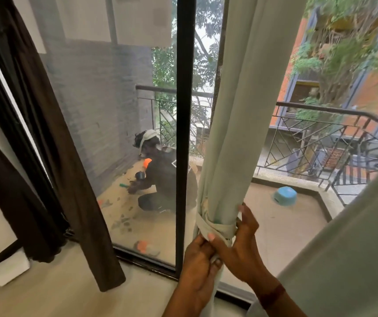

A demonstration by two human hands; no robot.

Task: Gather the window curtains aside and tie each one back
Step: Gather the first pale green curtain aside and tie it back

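Note:
A pale green curtain (pixel 236 124) hangs bunched into a narrow column in front of the sliding glass door. A matching cloth tie-back (pixel 215 226) is wrapped around it low down. My left hand (pixel 198 266) grips the loose end of the tie below the wrap. My right hand (pixel 240 245) pinches the tie and curtain from the right, thumb pressing the knot area. A dark brown curtain (pixel 53 138) hangs loose at the left. Another pale curtain (pixel 348 255) fills the lower right corner.
The black door frame post (pixel 184 133) stands just left of the gathered curtain. Outside on the balcony a person (pixel 160 175) crouches on the floor, and a blue tub (pixel 285 196) lies near the railing (pixel 334 131). A white box (pixel 11 267) sits on the floor at left.

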